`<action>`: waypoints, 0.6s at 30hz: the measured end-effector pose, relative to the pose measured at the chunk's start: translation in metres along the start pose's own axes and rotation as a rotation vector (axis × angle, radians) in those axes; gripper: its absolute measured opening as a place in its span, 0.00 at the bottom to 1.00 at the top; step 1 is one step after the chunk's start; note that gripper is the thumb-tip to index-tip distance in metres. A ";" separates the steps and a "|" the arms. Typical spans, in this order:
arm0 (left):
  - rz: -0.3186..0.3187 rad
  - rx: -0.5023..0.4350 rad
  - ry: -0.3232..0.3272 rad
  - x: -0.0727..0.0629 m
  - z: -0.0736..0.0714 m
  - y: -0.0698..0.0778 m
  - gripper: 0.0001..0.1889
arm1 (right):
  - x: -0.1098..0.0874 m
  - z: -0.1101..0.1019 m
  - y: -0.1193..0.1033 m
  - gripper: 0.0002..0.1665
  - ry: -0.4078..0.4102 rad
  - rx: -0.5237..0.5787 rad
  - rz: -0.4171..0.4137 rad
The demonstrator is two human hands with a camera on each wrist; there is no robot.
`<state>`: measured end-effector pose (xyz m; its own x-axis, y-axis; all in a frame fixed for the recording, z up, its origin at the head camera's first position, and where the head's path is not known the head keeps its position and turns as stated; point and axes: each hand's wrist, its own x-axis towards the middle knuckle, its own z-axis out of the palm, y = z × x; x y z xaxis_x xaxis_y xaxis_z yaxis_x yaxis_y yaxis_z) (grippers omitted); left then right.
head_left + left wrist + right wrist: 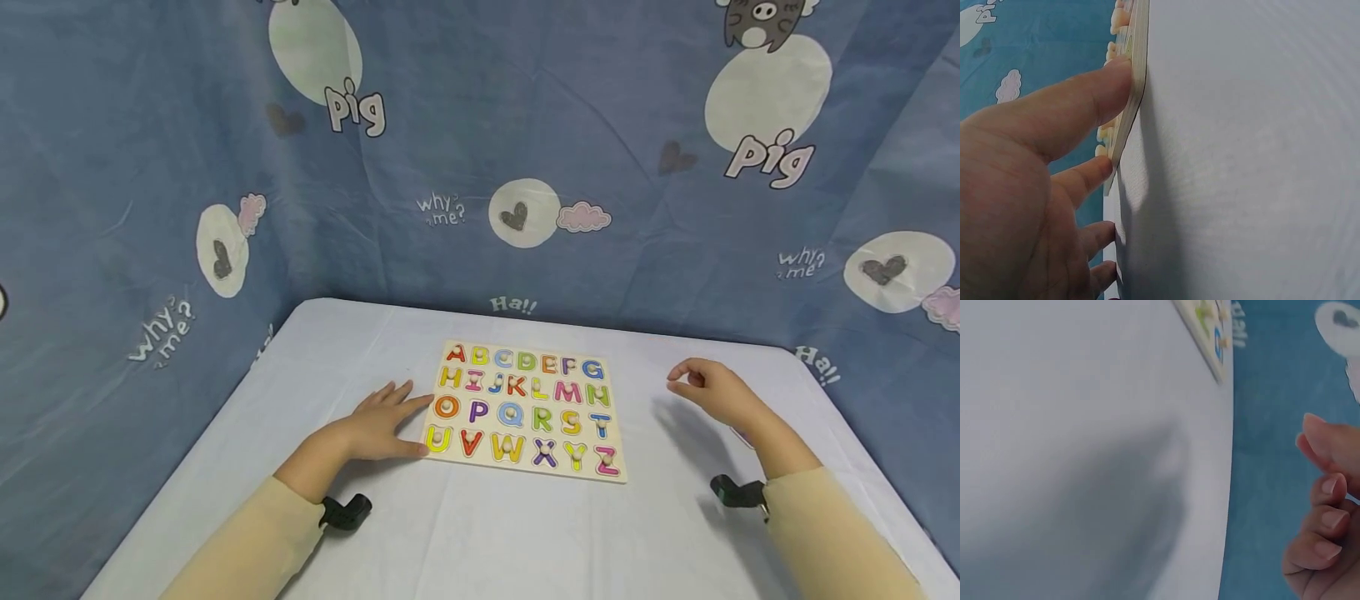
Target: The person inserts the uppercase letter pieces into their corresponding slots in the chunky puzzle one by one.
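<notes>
A wooden alphabet puzzle board point(525, 475) lies on the table, its colourful letters, A to Z, fitted with small knobs. My left hand point(378, 423) touches the board's left edge with thumb and index finger, the fingers spread. Seen from the left wrist, the thumb point(1085, 103) rests against the board's side point(1138, 69), with the other fingertips further along. To the right of the board, my right hand point(716, 392) is raised over the table and casts a shadow. Its fingers point(1319, 547) are loosely curled, with nothing visible between them.
The white-covered table point(480, 542) ends at a blue patterned curtain point(450, 267). A small pale, dark-edged thing point(741, 435) shows partly behind the right wrist. Each wrist carries a black camera mount, one beside the left sleeve point(348, 512) and one beside the right sleeve point(735, 492).
</notes>
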<state>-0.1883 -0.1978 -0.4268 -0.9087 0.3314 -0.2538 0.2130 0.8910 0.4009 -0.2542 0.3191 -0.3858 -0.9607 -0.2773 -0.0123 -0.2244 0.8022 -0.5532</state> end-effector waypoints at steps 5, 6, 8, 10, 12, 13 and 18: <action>-0.006 0.005 0.005 0.001 0.000 0.000 0.47 | -0.028 -0.012 0.024 0.15 -0.032 0.024 0.037; -0.010 0.004 0.005 0.001 0.001 0.000 0.47 | -0.032 -0.014 0.029 0.15 -0.039 0.025 0.047; -0.010 0.004 0.005 0.002 0.002 -0.001 0.47 | -0.039 -0.016 0.038 0.15 -0.049 0.025 0.064; -0.003 0.001 0.006 0.003 0.003 -0.002 0.47 | -0.045 -0.018 0.046 0.15 -0.051 0.019 0.077; -0.006 -0.002 0.003 0.003 0.004 -0.002 0.48 | -0.050 -0.019 0.053 0.14 -0.051 0.020 0.086; -0.009 -0.002 0.000 0.003 0.004 -0.002 0.48 | -0.051 -0.019 0.057 0.14 -0.051 0.020 0.091; -0.014 -0.012 0.000 0.002 0.003 -0.002 0.47 | -0.059 -0.023 0.076 0.16 -0.055 0.006 0.123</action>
<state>-0.1889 -0.1978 -0.4306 -0.9117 0.3189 -0.2591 0.1961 0.8918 0.4077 -0.2181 0.4082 -0.4077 -0.9704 -0.2058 -0.1261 -0.1043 0.8287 -0.5499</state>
